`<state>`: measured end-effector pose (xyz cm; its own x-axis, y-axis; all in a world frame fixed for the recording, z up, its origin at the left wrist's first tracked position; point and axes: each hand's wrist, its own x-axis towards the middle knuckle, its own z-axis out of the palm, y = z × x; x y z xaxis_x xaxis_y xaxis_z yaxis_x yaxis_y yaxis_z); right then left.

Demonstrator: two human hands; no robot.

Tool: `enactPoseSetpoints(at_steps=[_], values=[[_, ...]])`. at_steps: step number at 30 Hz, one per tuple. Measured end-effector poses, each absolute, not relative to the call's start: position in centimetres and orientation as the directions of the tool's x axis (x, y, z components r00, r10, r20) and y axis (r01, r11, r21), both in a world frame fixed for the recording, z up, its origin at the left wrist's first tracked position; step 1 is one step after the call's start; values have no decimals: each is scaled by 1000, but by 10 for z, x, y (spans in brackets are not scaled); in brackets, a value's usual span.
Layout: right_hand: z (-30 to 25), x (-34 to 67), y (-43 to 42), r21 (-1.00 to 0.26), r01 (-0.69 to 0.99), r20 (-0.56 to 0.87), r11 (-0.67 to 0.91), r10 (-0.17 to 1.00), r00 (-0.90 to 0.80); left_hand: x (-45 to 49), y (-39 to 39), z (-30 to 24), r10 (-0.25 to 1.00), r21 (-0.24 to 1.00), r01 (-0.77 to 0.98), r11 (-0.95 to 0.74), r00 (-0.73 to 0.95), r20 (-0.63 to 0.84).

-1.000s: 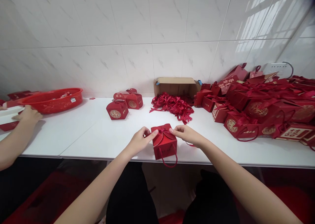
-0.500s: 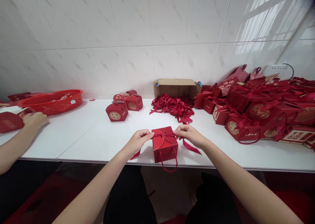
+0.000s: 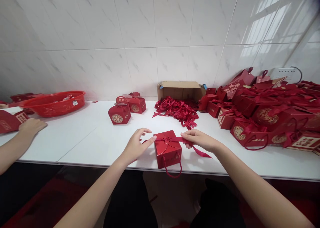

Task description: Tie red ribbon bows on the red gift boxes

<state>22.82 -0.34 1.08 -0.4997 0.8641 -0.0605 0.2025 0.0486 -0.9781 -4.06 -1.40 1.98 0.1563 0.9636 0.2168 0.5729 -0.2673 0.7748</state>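
A red gift box stands near the front edge of the white table, its cord handle hanging down over the edge. Across its top runs a red ribbon, crossed at the middle of the lid. My right hand, just right of the box, pinches one end of this ribbon, and a tail dangles below the fingers. At the box's left side is my left hand, fingers apart and curved, thumb against the lid's left edge by the ribbon. The ribbon's left tail is mostly hidden behind that hand.
Beyond the box lies a heap of red ribbons before an open cardboard box. Many red gift boxes are piled right. Several small boxes stand left of centre. Farther left are a red basin and another person's hand.
My left hand has loosened its pinch and spread its fingers. My right hand has moved slightly right with its ribbon end. The other person's hand has shifted a little left.
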Motion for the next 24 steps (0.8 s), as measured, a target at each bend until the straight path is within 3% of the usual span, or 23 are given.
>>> enactPoseSetpoints(at_steps=[5, 12, 15, 20, 24], values=[[26, 229, -7, -1000, -7, 17, 15, 873, -487, -14, -20, 23, 878, 666, 585, -462, 406, 252], [29, 225, -14, -980, -193, 126, 38, 877, -464, -5, -13, 22, 839, 721, 492, -488, 492, 233], [31, 220, -16, -968, -235, 191, 91, 873, -448, -4, -14, 26, 845, 670, 544, -504, 469, 256], [39, 209, -17, -968, -232, 196, 100, 877, -439, 15, -16, 39, 800, 542, 597, -592, 351, 487], [39, 208, -19, -979, -176, 168, 98, 882, -440, 27, -11, 45, 770, 470, 669, -575, 249, 588]])
